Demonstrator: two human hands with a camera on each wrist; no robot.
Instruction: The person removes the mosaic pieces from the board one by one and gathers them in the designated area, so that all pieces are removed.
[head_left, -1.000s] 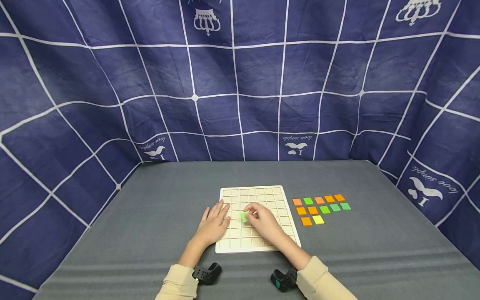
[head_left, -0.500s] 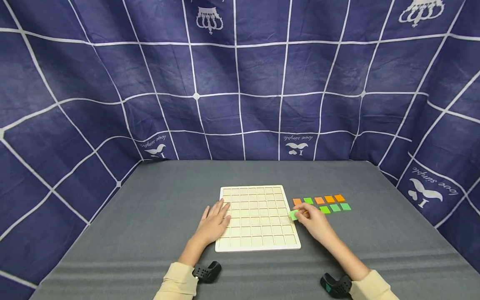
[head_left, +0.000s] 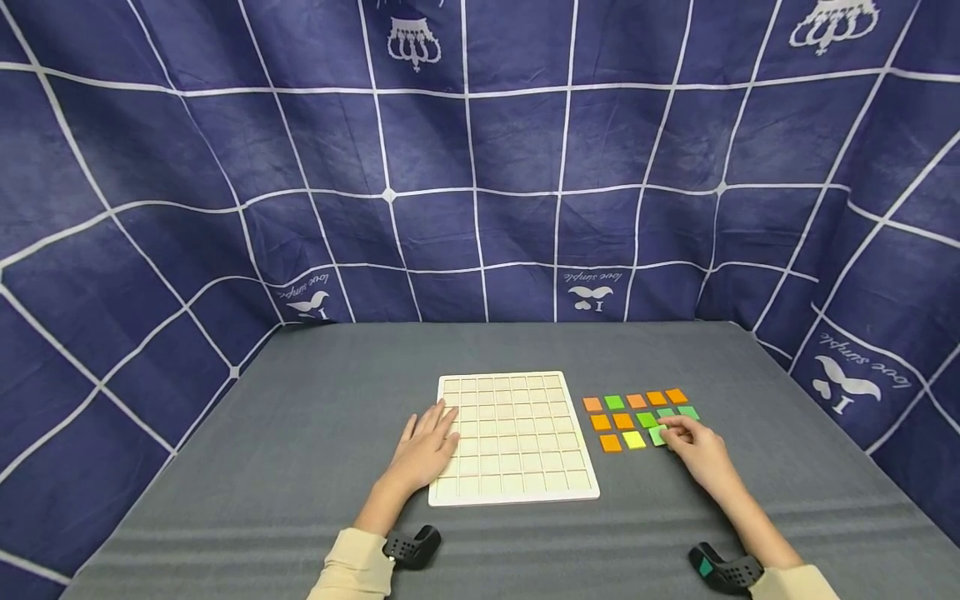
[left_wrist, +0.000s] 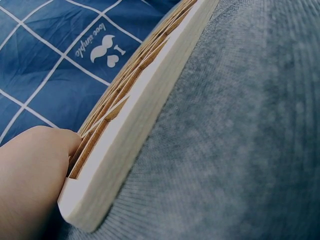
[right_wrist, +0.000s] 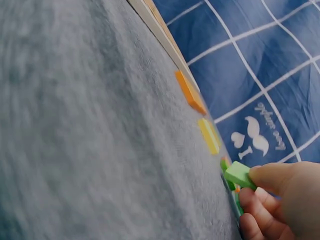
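Observation:
A light wooden grid board [head_left: 517,433] lies flat on the table with bare compartments. My left hand [head_left: 424,450] rests on its left edge, fingers extended; in the left wrist view the thumb [left_wrist: 65,140] lies over the board's rim. To the right of the board, my right hand [head_left: 697,454] pinches a light green square tile [head_left: 657,435] between thumb and fingers. This tile is at the right end of the front row, beside a yellow tile [head_left: 633,439]. In the right wrist view the green tile [right_wrist: 239,174] looks slightly tilted; whether it touches the table I cannot tell.
Several loose tiles lie in rows right of the board, among them an orange tile [head_left: 611,442], a bright green tile [head_left: 614,402] and a salmon tile [head_left: 592,404]. A grey cloth [head_left: 337,392] covers the table. A blue checked curtain [head_left: 517,225] surrounds the back and sides.
My right hand has carried the light green tile from above the middle of the board rightward to the front row of loose tiles. The left hand stays on the board's edge.

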